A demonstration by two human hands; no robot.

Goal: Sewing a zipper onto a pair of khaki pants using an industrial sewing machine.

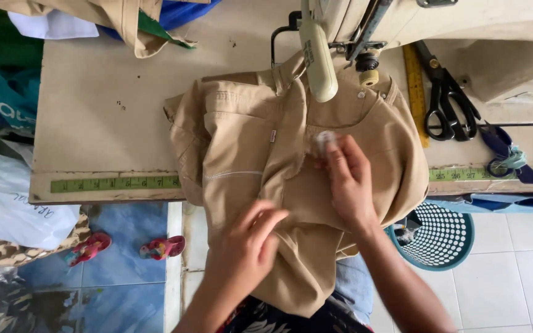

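Garment: khaki trousers [260,160], spread waistband-up across the centre of the frame, legs hanging off the near edge of the sewing table [94,111] toward the lower centre.
Right hand [350,185]: pressed flat on the cloth right of centre, fingertips pinched together on a small pale object [326,140] (chalk or a scrap, too blurred to tell) just below the waistband.
Left hand [248,246]: lower centre, blurred with motion, fingers curled together on a fold of the trouser leg; firm grip or light touch, cannot tell.
Machine: cream sewing machine [402,24] at upper right, its pale lamp [317,58] hanging over the waistband, needle area just above the fabric.
Step in hand: by the look of it, arranging and marking or checking a spot near the fly, with the cloth not yet under the needle.
Next move, as a judgement: calls for holding the cloth taut with both hands and keeping the pinched spot flat, so the layers do not slide off the table edge.
Tools: black scissors [448,102] at right, beside a yellow ruler [414,86]; green measuring tape [115,183] fixed along the table's front edge at left.
Surroundings: teal perforated basket [442,237] on the tiled floor at lower right; pink sandals [128,246] at lower left; white plastic bag [7,203] at far left.
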